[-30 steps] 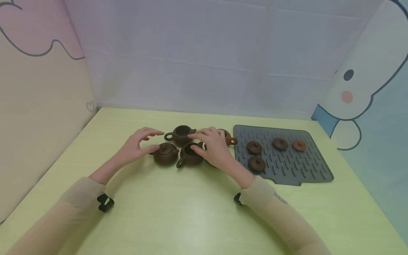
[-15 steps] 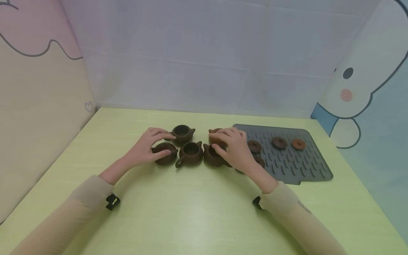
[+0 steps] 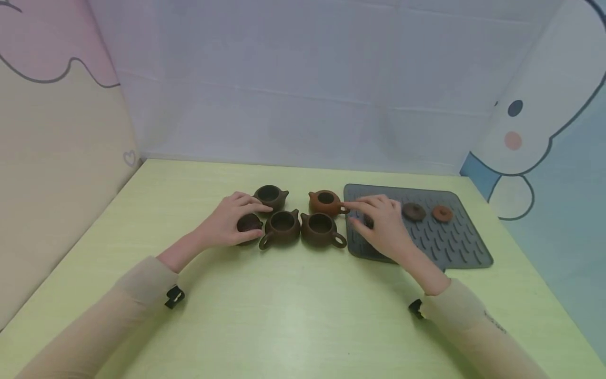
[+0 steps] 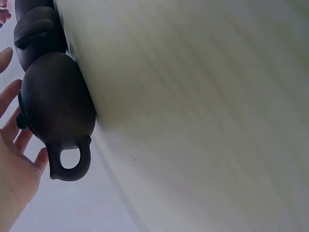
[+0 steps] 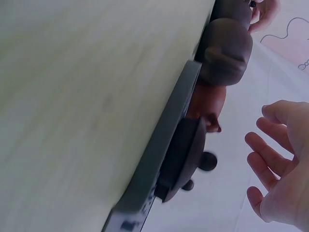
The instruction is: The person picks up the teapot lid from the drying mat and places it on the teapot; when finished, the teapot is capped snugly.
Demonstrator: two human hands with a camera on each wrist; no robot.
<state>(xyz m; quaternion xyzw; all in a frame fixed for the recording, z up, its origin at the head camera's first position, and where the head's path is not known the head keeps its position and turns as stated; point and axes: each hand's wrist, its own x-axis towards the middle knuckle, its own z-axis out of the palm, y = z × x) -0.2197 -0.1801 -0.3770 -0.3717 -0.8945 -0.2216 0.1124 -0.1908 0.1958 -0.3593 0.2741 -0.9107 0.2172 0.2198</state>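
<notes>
Head view: the work appears to be at the step of fitting lids. The left hand (image 3: 232,218) is curving, fingers spread, around a dark brown, rounded clay teapot (image 4: 58,104) at the left front of the group on the pale yellow-green worktop (image 3: 284,316); whether it is touching cannot be determined. The right hand (image 3: 384,226), well apart from the left, is hovering over the left part of a grey, ridged rectangular mat (image 3: 445,247), fingers loosely bent and holding nothing. The next move likely calls for lowering that hand and pinching the round knob (image 5: 208,161) of a dark brown, disc-shaped clay lid (image 5: 186,152) lying there. The left teapot is standing upright with its lid seated and its looped handle (image 4: 85,162) showing. Three dark brown, lidless clay teapots (image 3: 285,237) and one rust-red, lidless clay teapot (image 3: 323,209) are standing beside it.
</notes>
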